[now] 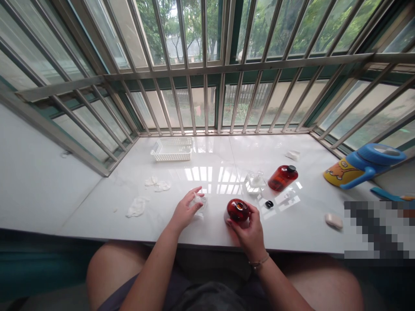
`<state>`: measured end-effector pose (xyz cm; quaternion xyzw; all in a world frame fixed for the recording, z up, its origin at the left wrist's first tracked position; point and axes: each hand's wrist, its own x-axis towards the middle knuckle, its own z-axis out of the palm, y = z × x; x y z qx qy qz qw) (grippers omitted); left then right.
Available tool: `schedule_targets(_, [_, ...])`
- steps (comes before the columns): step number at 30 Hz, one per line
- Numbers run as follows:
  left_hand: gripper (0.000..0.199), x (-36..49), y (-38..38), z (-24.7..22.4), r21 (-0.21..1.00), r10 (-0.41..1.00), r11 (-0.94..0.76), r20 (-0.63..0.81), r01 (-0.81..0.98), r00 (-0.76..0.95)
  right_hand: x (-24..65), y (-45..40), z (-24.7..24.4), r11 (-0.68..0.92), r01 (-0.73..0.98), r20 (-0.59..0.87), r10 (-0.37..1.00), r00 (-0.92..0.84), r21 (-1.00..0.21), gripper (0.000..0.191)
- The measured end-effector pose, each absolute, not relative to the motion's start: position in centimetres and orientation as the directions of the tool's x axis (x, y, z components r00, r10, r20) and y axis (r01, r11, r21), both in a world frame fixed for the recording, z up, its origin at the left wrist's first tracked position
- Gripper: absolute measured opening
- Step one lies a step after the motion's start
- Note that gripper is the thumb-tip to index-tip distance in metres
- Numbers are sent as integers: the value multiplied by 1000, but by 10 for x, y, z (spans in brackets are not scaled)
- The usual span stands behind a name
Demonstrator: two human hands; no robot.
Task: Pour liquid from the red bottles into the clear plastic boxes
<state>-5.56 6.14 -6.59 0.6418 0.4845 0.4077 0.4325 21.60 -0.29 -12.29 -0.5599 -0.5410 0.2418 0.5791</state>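
Amber bottle (234,211) sat gripped in the right hand (253,229), thumb and fingers around its sides, clear container (203,209) stood at the left hand (184,211), fingers curled about its top, grip unclear.

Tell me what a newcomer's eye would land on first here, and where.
Probably the glossy red bottle, uncapped, at the near edge of the white counter in the right hand. Next, likely the blue-and-yellow cartoon-printed jug toward the far right, then the black-capped red bottle lying between them, farther back.
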Motion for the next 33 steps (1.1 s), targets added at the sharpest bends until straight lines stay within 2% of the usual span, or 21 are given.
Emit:
schedule_targets(8, [24, -47, 63, -67, 966, 989, -128, 106, 225, 104, 215, -4, -123, 258, 316, 353, 888, 294, -913, 77])
schedule_targets(15, [45, -42, 66, -76, 999, 999, -38, 38, 24, -6, 215, -3, -122, 252, 323, 351, 887, 301, -912, 78])
schedule_targets(18, [52, -43, 66, -76, 997, 999, -36, 35, 70, 22, 215, -3, -122, 251, 322, 350, 888, 299, -913, 78])
schedule_targets(21, [44, -45, 67, -74, 990, 998, -49, 43, 136, 40, 215, -3, -122, 250, 322, 349, 888, 300, -913, 78])
schedule_targets(26, [54, -45, 67, -75, 996, 999, -30, 28, 88, 28, 215, -3, -120, 248, 319, 346, 889, 301, -915, 78])
schedule_targets(30, [45, -45, 68, -77, 989, 997, -56, 47, 135, 64, 215, -4, -120, 252, 316, 349, 888, 300, -915, 78])
schedule_targets(33, [48, -45, 68, -78, 992, 999, -34, 29, 121, 46, 215, -4, -120, 251, 319, 350, 886, 304, -914, 78])
